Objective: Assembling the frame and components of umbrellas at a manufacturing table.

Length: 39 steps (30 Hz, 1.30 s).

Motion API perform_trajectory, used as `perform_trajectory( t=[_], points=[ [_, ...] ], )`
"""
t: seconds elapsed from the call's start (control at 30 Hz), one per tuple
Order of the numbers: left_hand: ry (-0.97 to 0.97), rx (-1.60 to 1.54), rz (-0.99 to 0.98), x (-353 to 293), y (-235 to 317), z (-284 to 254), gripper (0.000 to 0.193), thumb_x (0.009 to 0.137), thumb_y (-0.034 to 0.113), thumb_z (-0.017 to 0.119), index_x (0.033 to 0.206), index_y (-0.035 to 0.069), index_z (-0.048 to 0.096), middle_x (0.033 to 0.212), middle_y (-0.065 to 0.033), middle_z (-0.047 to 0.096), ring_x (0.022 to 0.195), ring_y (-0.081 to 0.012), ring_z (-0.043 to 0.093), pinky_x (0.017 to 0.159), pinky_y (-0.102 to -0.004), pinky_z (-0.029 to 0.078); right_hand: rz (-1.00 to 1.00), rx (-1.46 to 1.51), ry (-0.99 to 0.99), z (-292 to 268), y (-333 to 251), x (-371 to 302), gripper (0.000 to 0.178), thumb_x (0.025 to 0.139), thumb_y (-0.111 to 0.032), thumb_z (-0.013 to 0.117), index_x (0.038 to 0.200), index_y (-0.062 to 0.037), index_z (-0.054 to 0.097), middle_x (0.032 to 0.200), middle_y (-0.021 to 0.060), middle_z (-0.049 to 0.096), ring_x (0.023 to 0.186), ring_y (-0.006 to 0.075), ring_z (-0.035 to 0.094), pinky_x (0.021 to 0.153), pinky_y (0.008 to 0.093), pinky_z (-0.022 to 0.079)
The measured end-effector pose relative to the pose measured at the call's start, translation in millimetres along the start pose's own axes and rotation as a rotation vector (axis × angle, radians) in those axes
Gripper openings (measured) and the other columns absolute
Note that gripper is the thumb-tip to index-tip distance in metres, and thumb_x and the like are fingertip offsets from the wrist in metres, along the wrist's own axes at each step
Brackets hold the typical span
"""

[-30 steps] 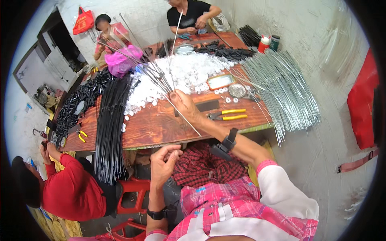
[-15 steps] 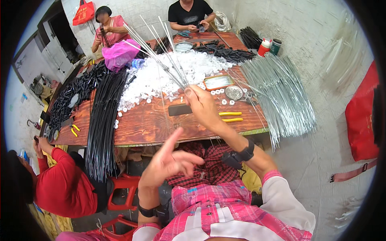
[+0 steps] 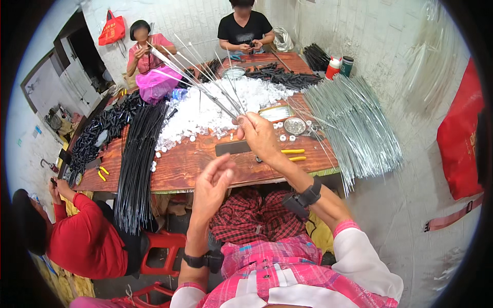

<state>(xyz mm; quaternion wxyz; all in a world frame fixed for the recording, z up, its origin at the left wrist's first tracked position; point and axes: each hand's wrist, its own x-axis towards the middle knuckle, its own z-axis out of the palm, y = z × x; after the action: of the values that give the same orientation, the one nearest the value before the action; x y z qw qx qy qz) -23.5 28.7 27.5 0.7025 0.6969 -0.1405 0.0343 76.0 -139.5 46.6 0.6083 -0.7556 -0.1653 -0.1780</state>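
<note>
My right hand point(image 3: 257, 138) grips a loose bunch of thin metal rods point(image 3: 222, 104) near their lower ends. The rods fan up and to the left over the table, several with white tips. My left hand point(image 3: 211, 187) is raised in front of the table edge, below the bunch. It holds nothing; its fingers are slightly bent and the thumb stands apart. A dark flat block point(image 3: 231, 149) lies on the table between my hands. Just right of my right hand are yellow plier handles point(image 3: 294, 155) and a round dish of small metal pieces point(image 3: 295, 126).
A heap of clear and white plastic pieces point(image 3: 197, 120) covers the middle of the wooden table point(image 3: 195, 167). Black rods point(image 3: 134, 174) overhang its edge at left, silver wires point(image 3: 354, 128) at right. Black parts point(image 3: 102, 126) lie far left. Three co-workers sit around the table.
My left hand has turned and risen slightly, its fingers drawing closer together. My right hand keeps its hold on the rods. The view has shifted a little.
</note>
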Motion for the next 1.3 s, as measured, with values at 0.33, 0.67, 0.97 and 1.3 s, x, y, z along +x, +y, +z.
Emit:
perform_trajectory(
  t=[0.33,0.67,0.97,1.3],
  points=[
    [0.338,-0.128,0.132,69,-18,12,0.03,0.098,0.02,0.061,0.114,-0.005,0.065,0.091,-0.004,0.067,0.076,-0.0061,0.056,0.068,-0.0219,0.046,-0.036,0.024,-0.031,17,-17,-20,0.026,0.1,-0.021,0.053,0.086,-0.0006,0.063,0.065,0.004,0.063,0.057,0.0087,0.053,0.055,0.0284,0.044],
    [0.298,-0.32,0.054,67,-8,16,0.022,0.1,0.018,0.057,0.108,0.0,0.064,0.079,0.0038,0.057,0.066,-0.0032,0.048,0.058,-0.0185,0.04,0.062,0.161,-0.072,38,-5,-27,0.029,0.103,-0.024,0.048,0.095,0.0011,0.06,0.063,0.0041,0.058,0.05,0.0092,0.055,0.043,0.0275,0.043],
    [0.43,-0.076,0.481,75,34,-15,0.014,0.104,0.017,0.044,0.101,0.004,0.05,0.068,0.0011,0.05,0.058,-0.0063,0.046,0.051,-0.0219,0.038,0.157,0.481,0.095,8,-4,-24,0.036,0.106,-0.031,0.036,0.108,0.0006,0.055,0.09,0.0116,0.07,0.079,0.0163,0.07,0.068,0.0256,0.056],
    [0.545,0.717,0.497,80,41,-92,0.029,0.101,0.019,0.049,0.096,-0.004,0.066,0.067,0.0046,0.044,0.06,-0.0048,0.038,0.054,-0.0242,0.03,0.215,0.564,0.155,-28,17,-30,0.038,0.105,-0.034,0.039,0.106,0.0012,0.054,0.076,0.007,0.064,0.058,0.0112,0.062,0.054,0.0229,0.053]
  ],
)
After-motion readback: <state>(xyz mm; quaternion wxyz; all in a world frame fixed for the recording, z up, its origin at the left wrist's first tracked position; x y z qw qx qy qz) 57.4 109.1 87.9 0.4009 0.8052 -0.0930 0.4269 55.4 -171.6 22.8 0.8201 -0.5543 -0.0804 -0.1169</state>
